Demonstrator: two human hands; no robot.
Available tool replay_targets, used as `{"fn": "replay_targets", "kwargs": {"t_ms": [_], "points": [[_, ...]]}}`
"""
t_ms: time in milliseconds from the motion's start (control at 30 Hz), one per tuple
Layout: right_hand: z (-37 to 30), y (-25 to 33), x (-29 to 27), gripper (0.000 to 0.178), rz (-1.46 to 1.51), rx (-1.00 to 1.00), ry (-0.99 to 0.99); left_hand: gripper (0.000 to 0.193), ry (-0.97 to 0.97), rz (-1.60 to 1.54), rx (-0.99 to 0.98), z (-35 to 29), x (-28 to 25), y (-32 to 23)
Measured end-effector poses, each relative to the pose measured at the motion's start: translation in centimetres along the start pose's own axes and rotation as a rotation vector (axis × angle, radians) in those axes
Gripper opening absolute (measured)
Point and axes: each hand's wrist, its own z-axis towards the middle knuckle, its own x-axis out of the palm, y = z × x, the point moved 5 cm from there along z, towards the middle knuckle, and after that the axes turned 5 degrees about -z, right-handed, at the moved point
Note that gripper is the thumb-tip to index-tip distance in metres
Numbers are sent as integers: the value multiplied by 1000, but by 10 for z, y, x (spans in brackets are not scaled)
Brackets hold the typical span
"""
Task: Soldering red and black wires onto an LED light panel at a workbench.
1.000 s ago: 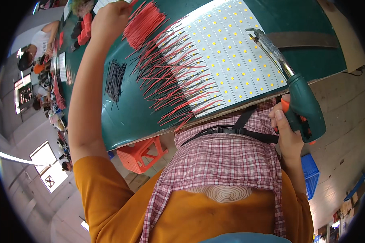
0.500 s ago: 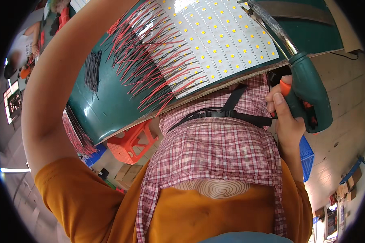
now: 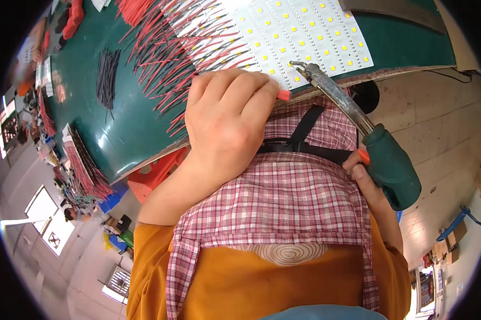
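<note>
My right hand (image 3: 369, 178) is wrapped round the green handle of a soldering gun (image 3: 395, 165), a finger at its orange trigger. The gun's metal barrel points up and left, its bent tip over the near part of a white LED panel (image 3: 326, 40) dotted with yellow chips. My left hand (image 3: 227, 117) is closed, knuckles up, at the panel's near edge. A small red piece (image 3: 283, 95) sticks out at its fingertips; what the fingers hold is hidden. Red and black wires (image 3: 160, 58) fan out along the panel's left side, close to my left hand.
On the green table (image 3: 139, 136) lies a bundle of black wires (image 3: 108, 77). A curved dark strip (image 3: 398, 16) lies at the far right. Wired strips (image 3: 83, 160) hang at the table's left edge. A red stool (image 3: 152, 178) stands below.
My left arm has drawn back from the far side, and its hand now sits at the panel's near edge. The soldering gun has moved down and left, its tip now nearer that edge.
</note>
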Motion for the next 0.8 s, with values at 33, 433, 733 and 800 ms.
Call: {"fn": "replay_targets", "kwargs": {"t_ms": [33, 433, 733, 800], "points": [[-2, -4, 0, 17, 52, 83, -9, 17, 0, 23, -14, -1, 3, 0], [-13, -20, 8, 9, -195, 87, -79, 15, -100, 124, -1, -4, 19, -1], [-14, -28, 3, 22, -704, 142, 63, 13, -65, 143, -11, -4, 17, -3], [-10, -20, 3, 20, -723, 106, 40, 13, -73, 147, -5, -4, 17, -3]]}}
